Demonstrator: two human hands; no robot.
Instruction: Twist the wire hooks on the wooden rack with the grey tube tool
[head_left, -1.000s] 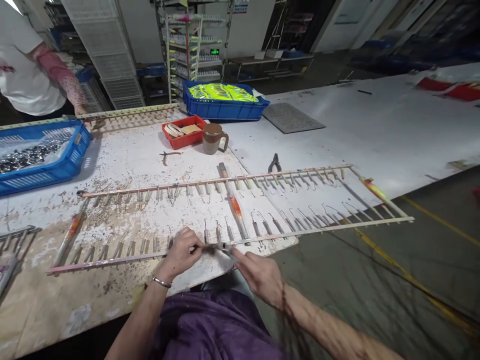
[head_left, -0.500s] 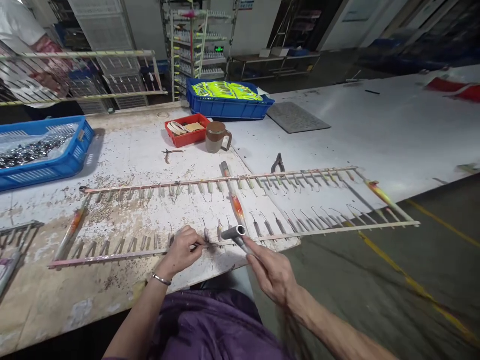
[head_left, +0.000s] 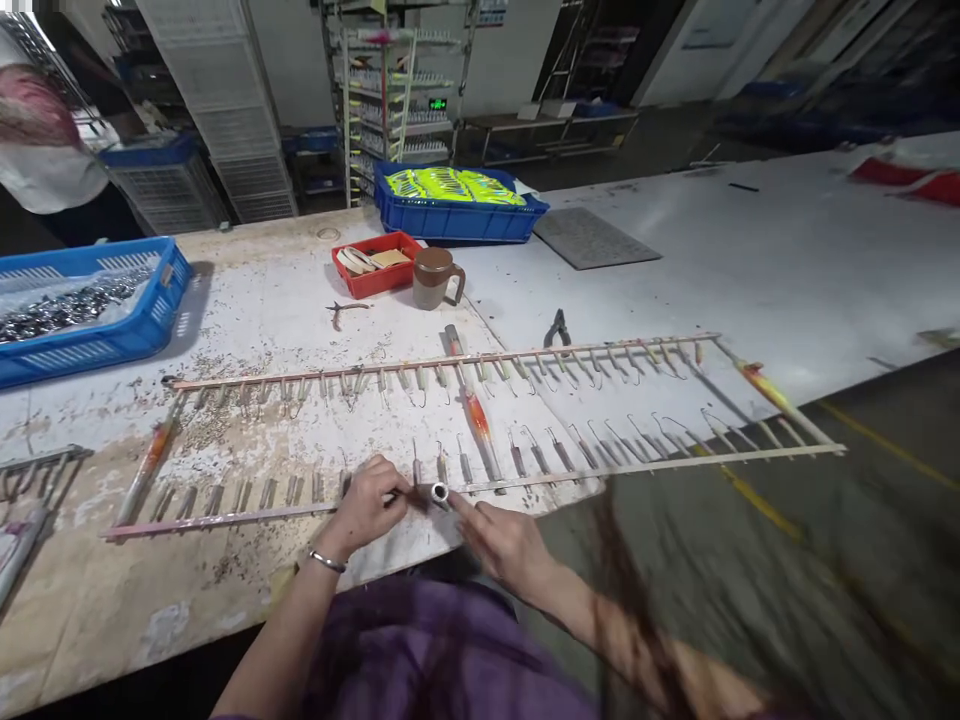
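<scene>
A long frame [head_left: 637,467] with rows of small hooked metal pieces along its two rails lies on the table. At its near rail, left of the middle, my left hand [head_left: 371,505] has its fingers pinched together; what they hold is too small to tell. My right hand [head_left: 502,540] is closed round a metal tool with a tubular end [head_left: 440,492]. The tube's round opening faces up, at the near rail just right of my left fingertips. Several hooked pieces stand up from the rail beyond my hands.
Beyond the frame are pliers [head_left: 557,328], red-handled cutters [head_left: 346,308], a mug [head_left: 433,278] and a red tray [head_left: 371,287]. A blue basket [head_left: 82,350] is at left, a blue bin [head_left: 457,218] behind. Another frame [head_left: 37,520] lies left. A person [head_left: 45,150] stands back left.
My right hand and the tubular tool have moved left, close to my left fingertips. The rack held up at the back left is gone from view, and the person there has shifted.
</scene>
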